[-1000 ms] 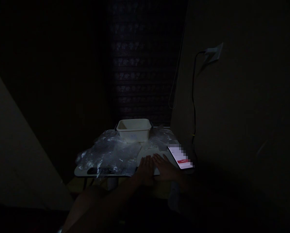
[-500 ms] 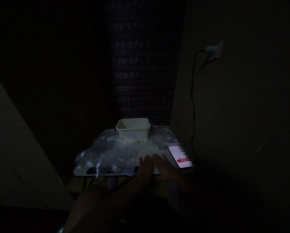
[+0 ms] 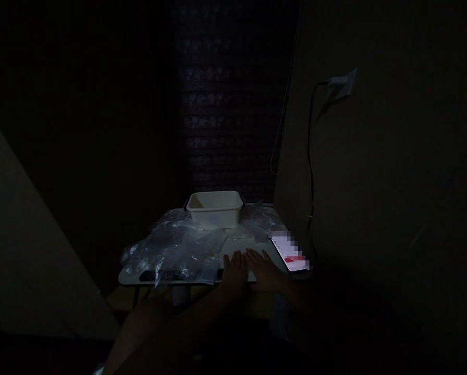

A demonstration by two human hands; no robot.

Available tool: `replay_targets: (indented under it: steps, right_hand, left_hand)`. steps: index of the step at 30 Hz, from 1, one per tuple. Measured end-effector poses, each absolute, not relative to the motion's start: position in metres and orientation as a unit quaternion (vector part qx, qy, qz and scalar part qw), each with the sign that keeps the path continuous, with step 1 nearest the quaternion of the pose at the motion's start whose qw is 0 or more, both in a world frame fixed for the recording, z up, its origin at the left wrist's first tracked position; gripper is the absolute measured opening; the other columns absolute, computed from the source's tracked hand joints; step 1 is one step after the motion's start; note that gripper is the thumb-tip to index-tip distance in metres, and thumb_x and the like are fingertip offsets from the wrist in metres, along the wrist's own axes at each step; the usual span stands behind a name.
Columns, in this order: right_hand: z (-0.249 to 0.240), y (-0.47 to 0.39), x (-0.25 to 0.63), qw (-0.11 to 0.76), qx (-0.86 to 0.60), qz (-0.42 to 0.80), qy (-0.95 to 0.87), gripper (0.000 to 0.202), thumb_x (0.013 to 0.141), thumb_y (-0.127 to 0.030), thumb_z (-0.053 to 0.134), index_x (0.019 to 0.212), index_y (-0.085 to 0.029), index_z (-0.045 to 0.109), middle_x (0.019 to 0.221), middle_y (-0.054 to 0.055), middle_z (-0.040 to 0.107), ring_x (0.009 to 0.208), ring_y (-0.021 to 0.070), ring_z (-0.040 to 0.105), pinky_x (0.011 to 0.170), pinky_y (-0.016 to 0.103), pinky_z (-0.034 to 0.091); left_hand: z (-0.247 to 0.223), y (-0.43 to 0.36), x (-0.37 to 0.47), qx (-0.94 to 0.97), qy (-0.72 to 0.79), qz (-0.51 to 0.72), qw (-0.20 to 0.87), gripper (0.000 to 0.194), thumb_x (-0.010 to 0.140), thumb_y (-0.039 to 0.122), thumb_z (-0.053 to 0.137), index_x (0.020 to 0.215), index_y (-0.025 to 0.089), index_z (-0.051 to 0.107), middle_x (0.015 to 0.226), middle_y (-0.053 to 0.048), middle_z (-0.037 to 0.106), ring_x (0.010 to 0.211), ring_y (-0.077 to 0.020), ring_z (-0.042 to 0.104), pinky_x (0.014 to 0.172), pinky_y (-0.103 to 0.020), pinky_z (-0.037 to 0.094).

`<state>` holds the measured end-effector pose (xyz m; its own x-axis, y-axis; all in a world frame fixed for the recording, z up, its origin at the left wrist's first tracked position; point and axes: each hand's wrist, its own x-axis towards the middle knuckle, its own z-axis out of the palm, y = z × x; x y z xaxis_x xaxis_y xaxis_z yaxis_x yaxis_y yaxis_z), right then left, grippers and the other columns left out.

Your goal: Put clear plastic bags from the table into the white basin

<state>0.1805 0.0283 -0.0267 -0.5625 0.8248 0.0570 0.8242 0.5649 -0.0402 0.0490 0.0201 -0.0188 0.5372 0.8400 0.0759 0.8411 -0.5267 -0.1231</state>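
My left hand lies flat at the front edge of a small pale table, fingers stretched forward and holding nothing. Close beside it on the right, my right hand also rests flat with its fingers spread. Crumpled clear plastic bags cover the table's left side, reaching near my left hand. To the right of my right hand lies a phone with its screen lit. Behind the hands stands a white plastic tub with dark handles; its inside bottom is hidden.
More clear plastic lies right of the tub. A black cable hangs from a wall outlet down the right wall. Dark blinds with a pull cord are behind the table. The room is very dim.
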Motion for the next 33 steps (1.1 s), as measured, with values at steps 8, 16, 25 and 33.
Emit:
replay_targets:
  steps: [8, 16, 25, 33]
  right_hand:
    - [-0.026, 0.029, 0.187, 0.036, -0.471, -0.007, -0.881, 0.098, 0.046, -0.058, 0.045, 0.120, -0.007, 0.004, 0.125, 0.015, 0.004, 0.112, 0.0248, -0.002, 0.086, 0.046, -0.002]
    - [-0.023, 0.025, 0.182, 0.029, -0.457, 0.007, -0.889, 0.092, 0.049, -0.056, 0.045, 0.120, -0.009, 0.009, 0.125, 0.014, 0.009, 0.113, 0.0249, 0.003, 0.086, 0.047, -0.002]
    - [-0.016, 0.024, 0.188, 0.032, -0.469, 0.016, -0.882, 0.094, 0.047, -0.054, 0.048, 0.120, -0.011, 0.007, 0.125, 0.012, 0.008, 0.113, 0.0242, 0.002, 0.087, 0.045, -0.001]
    - [0.010, 0.021, 0.190, 0.027, -0.519, 0.065, -0.852, 0.099, 0.042, -0.042, 0.057, 0.120, -0.015, 0.002, 0.126, 0.011, 0.004, 0.113, 0.0247, -0.001, 0.087, 0.044, 0.005]
  left_hand:
    - [-0.018, 0.023, 0.043, -0.866, -0.490, -0.004, 0.098, 0.077, 0.060, 0.049, 0.037, 0.116, -0.001, 0.018, 0.121, -0.022, 0.017, 0.110, -0.0321, 0.010, 0.083, -0.050, 0.010]
    - [-0.013, 0.020, 0.045, -0.892, -0.444, 0.009, 0.081, 0.069, 0.064, 0.043, 0.036, 0.115, 0.000, 0.021, 0.120, -0.021, 0.019, 0.110, -0.0294, 0.012, 0.086, -0.045, 0.009]
    - [-0.021, 0.017, 0.041, -0.898, -0.430, -0.008, 0.094, 0.055, 0.071, 0.037, 0.031, 0.114, 0.003, 0.024, 0.119, -0.019, 0.026, 0.108, -0.0278, 0.020, 0.084, -0.043, 0.017]
    - [0.000, 0.008, 0.044, -0.923, -0.375, -0.009, 0.089, 0.027, 0.073, 0.023, 0.031, 0.092, 0.009, 0.045, 0.097, -0.014, 0.048, 0.089, -0.0210, 0.044, 0.074, -0.034, 0.031]
